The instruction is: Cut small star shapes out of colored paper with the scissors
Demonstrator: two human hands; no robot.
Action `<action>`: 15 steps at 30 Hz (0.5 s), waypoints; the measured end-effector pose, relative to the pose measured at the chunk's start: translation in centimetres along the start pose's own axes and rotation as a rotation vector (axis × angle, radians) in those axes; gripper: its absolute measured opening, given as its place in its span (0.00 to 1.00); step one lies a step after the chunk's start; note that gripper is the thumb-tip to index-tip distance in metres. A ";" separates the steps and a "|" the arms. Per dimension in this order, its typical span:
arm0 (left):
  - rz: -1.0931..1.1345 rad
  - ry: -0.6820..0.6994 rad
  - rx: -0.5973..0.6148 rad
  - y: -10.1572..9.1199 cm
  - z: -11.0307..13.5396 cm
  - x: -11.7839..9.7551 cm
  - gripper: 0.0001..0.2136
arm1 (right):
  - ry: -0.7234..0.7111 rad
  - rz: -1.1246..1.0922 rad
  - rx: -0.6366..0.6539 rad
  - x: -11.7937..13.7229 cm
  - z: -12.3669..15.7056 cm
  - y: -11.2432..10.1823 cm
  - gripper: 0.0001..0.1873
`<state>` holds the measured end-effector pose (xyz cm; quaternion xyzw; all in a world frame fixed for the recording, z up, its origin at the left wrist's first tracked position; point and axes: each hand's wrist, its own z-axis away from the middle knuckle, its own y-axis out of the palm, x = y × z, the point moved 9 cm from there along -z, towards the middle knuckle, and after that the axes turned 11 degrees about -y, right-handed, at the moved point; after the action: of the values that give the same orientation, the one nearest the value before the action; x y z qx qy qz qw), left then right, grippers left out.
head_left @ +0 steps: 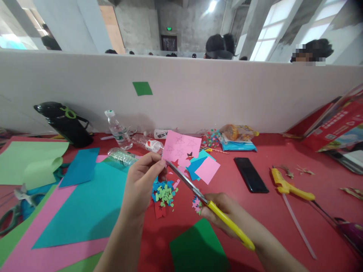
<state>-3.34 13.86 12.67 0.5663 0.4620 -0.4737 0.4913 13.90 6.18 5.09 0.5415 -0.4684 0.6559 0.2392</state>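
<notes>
My left hand (146, 179) pinches the lower left corner of a pink sheet of paper (181, 145) with stars drawn on it in pencil. A star-shaped hole shows near the sheet's lower right. In my right hand (218, 211) are scissors (227, 223) with yellow handles. Their blades point up and left, and the tips are close to the paper by my left fingers; whether they touch it I cannot tell. Below lie a pile of blue and light green paper scraps (164, 194) and small cut stars (196, 204). A dark green sheet (198, 245) lies in front.
Coloured paper sheets (85, 211) and grey scissors (22, 204) lie at left. A black flask (65, 122) and plastic bottles (117, 130) are near the white partition (181, 94). To the right are a phone (251, 175), a yellow glue gun (289, 187) and a red box (334, 121).
</notes>
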 end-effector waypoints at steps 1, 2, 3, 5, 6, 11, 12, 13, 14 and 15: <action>0.005 0.002 -0.006 0.0 0.0 0.1 0.08 | 0.007 -0.016 -0.004 0.1 0.0 0.1 0.27; 0.014 0.004 -0.011 0.2 0.1 0.2 0.08 | 0.010 -0.036 -0.012 0.2 0.0 0.1 0.28; 0.028 0.008 -0.017 0.3 0.2 0.3 0.08 | 0.011 -0.060 -0.024 0.4 0.1 0.2 0.29; 0.060 0.023 -0.041 0.6 0.4 0.4 0.09 | 0.023 -0.128 -0.040 0.7 0.1 0.5 0.31; 0.074 0.033 -0.056 0.7 0.5 0.4 0.09 | 0.036 -0.165 -0.048 0.8 0.1 0.6 0.32; 0.083 0.049 -0.086 1.2 0.8 0.3 0.09 | 0.066 -0.254 -0.066 1.1 0.1 1.2 0.34; 0.078 0.047 -0.085 1.2 0.8 0.3 0.09 | 0.072 -0.255 -0.067 1.0 0.1 1.3 0.34; 0.074 0.044 -0.084 1.2 0.8 0.3 0.09 | 0.080 -0.253 -0.068 0.9 0.0 1.5 0.35; 0.072 0.041 -0.085 1.2 0.8 0.4 0.09 | 0.086 -0.247 -0.076 0.9 0.0 1.5 0.35; 0.074 0.037 -0.086 1.2 0.7 0.4 0.09 | 0.089 -0.239 -0.088 0.8 0.0 1.5 0.35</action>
<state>-2.18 13.07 12.32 0.5702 0.4695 -0.4244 0.5238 12.40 5.34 5.32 0.5528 -0.4175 0.6251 0.3597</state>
